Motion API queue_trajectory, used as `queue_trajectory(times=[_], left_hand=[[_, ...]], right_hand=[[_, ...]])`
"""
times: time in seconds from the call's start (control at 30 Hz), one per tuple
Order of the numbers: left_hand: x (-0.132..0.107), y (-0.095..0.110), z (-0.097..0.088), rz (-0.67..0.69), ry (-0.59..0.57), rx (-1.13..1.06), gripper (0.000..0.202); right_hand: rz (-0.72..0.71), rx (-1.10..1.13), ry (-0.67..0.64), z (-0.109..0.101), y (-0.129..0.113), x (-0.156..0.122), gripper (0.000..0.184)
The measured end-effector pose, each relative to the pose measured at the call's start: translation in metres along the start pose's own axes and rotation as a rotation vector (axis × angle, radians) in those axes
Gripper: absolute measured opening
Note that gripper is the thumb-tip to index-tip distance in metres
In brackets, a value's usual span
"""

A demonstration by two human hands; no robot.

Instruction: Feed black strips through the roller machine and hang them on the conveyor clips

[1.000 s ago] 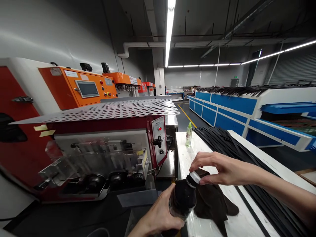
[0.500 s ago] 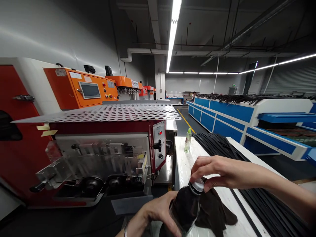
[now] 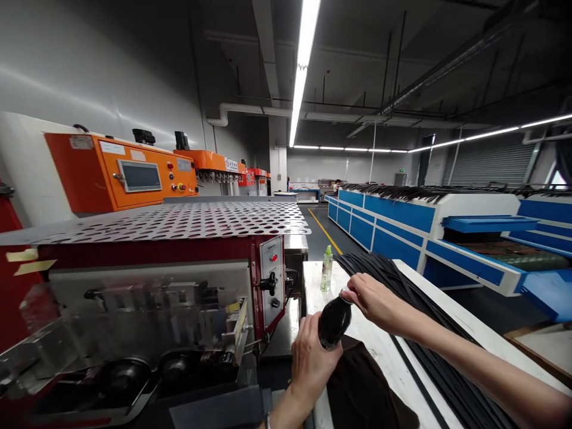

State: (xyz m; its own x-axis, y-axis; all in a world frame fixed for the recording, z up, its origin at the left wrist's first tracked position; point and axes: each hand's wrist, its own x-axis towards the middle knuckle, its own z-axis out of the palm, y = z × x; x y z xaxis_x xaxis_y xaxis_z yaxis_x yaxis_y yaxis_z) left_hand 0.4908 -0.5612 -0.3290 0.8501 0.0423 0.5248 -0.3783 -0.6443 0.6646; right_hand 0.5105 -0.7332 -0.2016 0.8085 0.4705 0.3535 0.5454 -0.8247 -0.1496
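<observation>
A dark plastic bottle (image 3: 333, 320) is held tilted above the white table (image 3: 381, 348). My left hand (image 3: 310, 356) is wrapped round the bottle's lower body. My right hand (image 3: 370, 298) is closed over the bottle's cap at its top end. A dark brown cloth (image 3: 364, 390) lies on the table just under the bottle.
A red machine (image 3: 147, 298) with a perforated metal top (image 3: 179, 219) stands left of the table. Behind the bottle a small green-capped bottle (image 3: 326, 269) stands on the table. Black strips (image 3: 429, 339) lie along the table's right side. Blue conveyor units (image 3: 402, 223) run at right.
Both hands have lifted the bottle up and farther from me, off the cloth. My right hand stays on the cap. The camera view has tilted and shifted left.
</observation>
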Motion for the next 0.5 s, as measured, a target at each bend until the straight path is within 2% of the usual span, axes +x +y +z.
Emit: queue_trajectory(times=[0.07,0.17,0.23,0.3,0.4,0.5], left_hand=[[0.015,-0.003,0.020,0.004,0.070,0.051,0.039],[0.048,-0.008,0.049,-0.036,0.125,-0.016,0.045],[0.071,-0.014,0.069,-0.093,0.135,-0.075,0.052],[0.092,-0.022,0.087,-0.148,0.114,-0.110,0.057],[0.111,-0.032,0.104,-0.199,0.036,-0.168,0.061],[0.106,-0.036,0.099,-0.257,-0.047,-0.208,0.081]], right_hand=[[0.090,-0.052,0.029,0.007,0.012,0.015,0.040],[0.206,-0.067,0.049,0.004,0.030,0.030,0.048],[0.262,-0.071,0.101,0.000,0.037,0.026,0.056],[0.278,-0.029,0.118,0.002,0.038,0.007,0.063],[0.246,0.146,-0.033,0.032,0.029,-0.041,0.065],[0.181,0.238,-0.269,0.089,0.020,-0.087,0.071]])
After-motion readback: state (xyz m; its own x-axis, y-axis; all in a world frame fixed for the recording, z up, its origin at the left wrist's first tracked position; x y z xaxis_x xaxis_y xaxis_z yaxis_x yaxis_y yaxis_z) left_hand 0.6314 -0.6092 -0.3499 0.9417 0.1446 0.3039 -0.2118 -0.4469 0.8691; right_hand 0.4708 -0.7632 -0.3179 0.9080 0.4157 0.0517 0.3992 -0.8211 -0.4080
